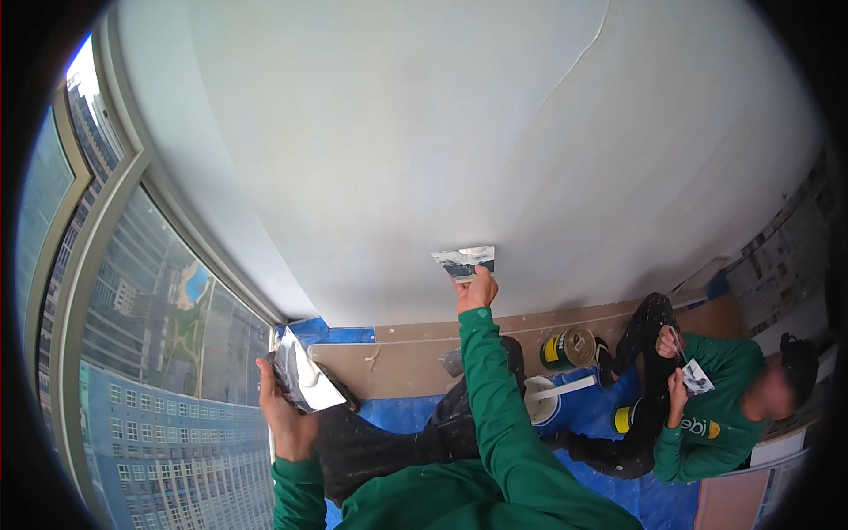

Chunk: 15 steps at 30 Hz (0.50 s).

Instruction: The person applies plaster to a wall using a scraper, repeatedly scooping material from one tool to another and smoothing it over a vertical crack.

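Note:
A wide metal filling knife [458, 258], smeared with white filler, is in my right hand [478, 290]. My fingers are closed round its back edge, and the blade is at the pale wall [371, 168], low in front of me. My left hand [287, 420] grips a broad metal spreader [305, 375], held tilted near the window. White filler lies on its shiny face. Higher up on the wall, a thin uneven line [579, 62] runs down from the top right.
Tall windows [132, 177] stand along the left. On the right sits a co-worker [715, 371] in a green top, holding a blade tool [696, 378]. Between us are a white bucket [541, 408] with a stick across it and yellow-black cans [568, 348] near blue sheeting [389, 412].

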### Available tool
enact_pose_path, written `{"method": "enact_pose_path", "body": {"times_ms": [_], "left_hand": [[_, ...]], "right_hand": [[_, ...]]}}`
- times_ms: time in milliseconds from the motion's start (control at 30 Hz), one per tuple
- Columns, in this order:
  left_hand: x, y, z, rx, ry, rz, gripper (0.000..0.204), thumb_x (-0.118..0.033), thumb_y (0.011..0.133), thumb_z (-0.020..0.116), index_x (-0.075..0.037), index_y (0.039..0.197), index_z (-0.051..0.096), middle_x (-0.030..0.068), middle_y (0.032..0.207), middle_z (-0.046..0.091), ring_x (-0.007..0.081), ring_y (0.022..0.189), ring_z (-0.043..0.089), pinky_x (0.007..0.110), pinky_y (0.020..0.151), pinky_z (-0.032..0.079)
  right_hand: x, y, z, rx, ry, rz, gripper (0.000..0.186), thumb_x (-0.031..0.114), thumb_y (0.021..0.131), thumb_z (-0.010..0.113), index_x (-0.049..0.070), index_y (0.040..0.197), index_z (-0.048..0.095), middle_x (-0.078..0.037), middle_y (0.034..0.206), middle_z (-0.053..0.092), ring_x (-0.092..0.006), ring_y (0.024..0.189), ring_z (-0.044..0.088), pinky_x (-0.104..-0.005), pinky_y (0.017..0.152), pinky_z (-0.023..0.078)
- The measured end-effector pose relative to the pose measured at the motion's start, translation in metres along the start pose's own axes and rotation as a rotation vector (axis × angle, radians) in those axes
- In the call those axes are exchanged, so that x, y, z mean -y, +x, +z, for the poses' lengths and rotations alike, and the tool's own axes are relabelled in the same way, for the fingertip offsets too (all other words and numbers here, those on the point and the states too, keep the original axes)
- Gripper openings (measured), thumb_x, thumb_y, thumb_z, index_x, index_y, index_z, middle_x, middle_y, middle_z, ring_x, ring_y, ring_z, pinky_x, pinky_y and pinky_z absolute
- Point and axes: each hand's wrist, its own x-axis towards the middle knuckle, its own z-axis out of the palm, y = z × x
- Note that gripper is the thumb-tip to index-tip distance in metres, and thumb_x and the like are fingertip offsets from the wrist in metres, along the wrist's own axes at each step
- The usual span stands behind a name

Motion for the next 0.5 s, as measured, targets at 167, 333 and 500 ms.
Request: {"method": "enact_pose_path", "body": {"times_ms": [167, 333, 500], "left_hand": [[-0.006, -0.004, -0.021, -0.007, 0.015, -0.003, 0.04, -0.037, 0.103, 0.043, -0.004, 0.121, 0.056, 0.008, 0.111, 0.066, 0.0215, 0.098, 0.065, 0.036, 0.087, 0.052], [0.0, 0.001, -0.032, -0.079, 0.016, -0.01, 0.038, -0.036, 0.102, 0.046, -0.003, 0.114, 0.062, 0.0073, 0.106, 0.069, 0.0202, 0.095, 0.067, 0.035, 0.087, 0.052], [0.009, 0.008, -0.026, -0.054, 0.014, -0.06, 0.036, -0.035, 0.103, 0.046, -0.005, 0.117, 0.06, 0.007, 0.107, 0.069, 0.0208, 0.094, 0.067, 0.036, 0.088, 0.052]], "right_hand": [[0.035, 0.016, 0.076, -0.056, -0.181, -0.026, 0.029, 0.009, 0.083, 0.056, -0.007, 0.108, 0.054, -0.021, 0.106, 0.06, -0.0316, 0.086, 0.064, -0.0427, 0.071, 0.059], [0.054, -0.002, 0.082, -0.063, -0.082, -0.23, 0.028, 0.009, 0.08, 0.057, -0.003, 0.105, 0.056, -0.017, 0.101, 0.062, -0.0297, 0.085, 0.064, -0.0422, 0.067, 0.057], [0.007, 0.013, -0.011, -0.008, -0.052, 0.012, 0.034, 0.009, 0.083, 0.058, 0.0, 0.115, 0.051, -0.014, 0.109, 0.06, -0.0288, 0.094, 0.062, -0.0438, 0.076, 0.053]]}}
